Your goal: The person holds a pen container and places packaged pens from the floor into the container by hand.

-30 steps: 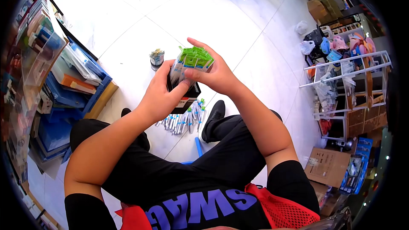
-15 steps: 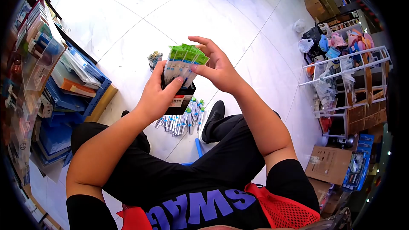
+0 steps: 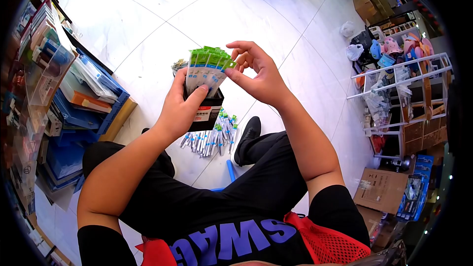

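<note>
My left hand [image 3: 181,105] is closed round a fan of clear packets with green tops [image 3: 207,64], its thumb across their front. Behind and below the packets is a black box [image 3: 206,115] with a red and white label, against the same hand. My right hand [image 3: 256,74] is at the right edge of the fan, thumb and a finger pinching the green top of the outermost packet, the other fingers curled loosely. On the floor below the box lies a pile of similar slim packets [image 3: 209,140]. A small round container [image 3: 179,65] stands partly hidden behind my left hand.
Shelves with blue folders [image 3: 81,106] and papers line the left. At the right stand a white wire rack [image 3: 401,86] with bags and toys, and a cardboard box [image 3: 380,190]. A blue bar [image 3: 230,171] shows between my legs.
The packets have spread into a wider fan and moved left with the box. My right hand has shifted slightly right, from the front of the packets to their outer edge.
</note>
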{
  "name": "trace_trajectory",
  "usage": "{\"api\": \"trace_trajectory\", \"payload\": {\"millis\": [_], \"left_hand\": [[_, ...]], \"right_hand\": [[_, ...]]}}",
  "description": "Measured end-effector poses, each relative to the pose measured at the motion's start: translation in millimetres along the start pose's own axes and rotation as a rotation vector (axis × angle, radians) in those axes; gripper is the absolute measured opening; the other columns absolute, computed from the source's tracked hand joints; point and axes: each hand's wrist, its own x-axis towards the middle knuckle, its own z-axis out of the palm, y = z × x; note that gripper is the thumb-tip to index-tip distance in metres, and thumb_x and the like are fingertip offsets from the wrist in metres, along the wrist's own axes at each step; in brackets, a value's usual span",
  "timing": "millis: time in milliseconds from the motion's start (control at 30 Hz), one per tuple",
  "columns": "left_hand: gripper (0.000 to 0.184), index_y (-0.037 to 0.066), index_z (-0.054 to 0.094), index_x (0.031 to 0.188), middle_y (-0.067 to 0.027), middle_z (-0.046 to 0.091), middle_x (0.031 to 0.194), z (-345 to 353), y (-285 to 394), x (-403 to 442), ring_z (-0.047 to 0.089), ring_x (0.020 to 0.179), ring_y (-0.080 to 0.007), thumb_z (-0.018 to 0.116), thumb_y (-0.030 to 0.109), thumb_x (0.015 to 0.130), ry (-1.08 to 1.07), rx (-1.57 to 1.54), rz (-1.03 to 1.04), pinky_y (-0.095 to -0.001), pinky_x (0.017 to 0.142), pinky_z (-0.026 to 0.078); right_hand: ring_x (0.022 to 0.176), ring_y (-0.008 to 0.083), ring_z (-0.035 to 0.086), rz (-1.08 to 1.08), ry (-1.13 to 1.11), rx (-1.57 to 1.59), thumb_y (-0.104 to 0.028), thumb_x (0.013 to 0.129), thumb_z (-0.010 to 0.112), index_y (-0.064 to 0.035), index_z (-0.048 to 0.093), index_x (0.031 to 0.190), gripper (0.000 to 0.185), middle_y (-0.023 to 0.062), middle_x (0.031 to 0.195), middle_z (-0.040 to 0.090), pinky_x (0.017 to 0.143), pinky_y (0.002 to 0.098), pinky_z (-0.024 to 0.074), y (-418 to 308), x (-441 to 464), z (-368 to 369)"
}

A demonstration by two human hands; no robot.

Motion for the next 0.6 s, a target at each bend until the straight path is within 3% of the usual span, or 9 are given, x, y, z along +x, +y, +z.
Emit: {"api": "trace_trajectory", "payload": {"millis": [267,600], "left_hand": [[0.040,0.004,0.049,0.141,-0.0102,0.065,0.125,1,4,-1,0.063,0.112,-0.0155,0.061,0.014,0.105,0.022,0.091,0.029,-0.0331,0.100,0.052],[0.040,0.005,0.048,0.141,-0.0092,0.065,0.123,-6,-15,4,0.062,0.112,-0.0150,0.062,0.014,0.104,0.064,0.299,0.083,-0.0331,0.099,0.052]], "right_hand": [[0.081,0.0103,0.061,-0.189,0.057,-0.197,-0.008,0.086,0.086,-0.0125,0.072,0.122,0.039,0.0030,0.107,0.063,0.072,0.0274,0.0498,-9,0,5],[0.093,0.0204,0.059,-0.348,0.119,-0.359,-0.007,0.081,0.090,-0.0116,0.073,0.107,0.031,0.0057,0.104,0.059,0.076,0.0319,0.0510,-8,1,8]]}}
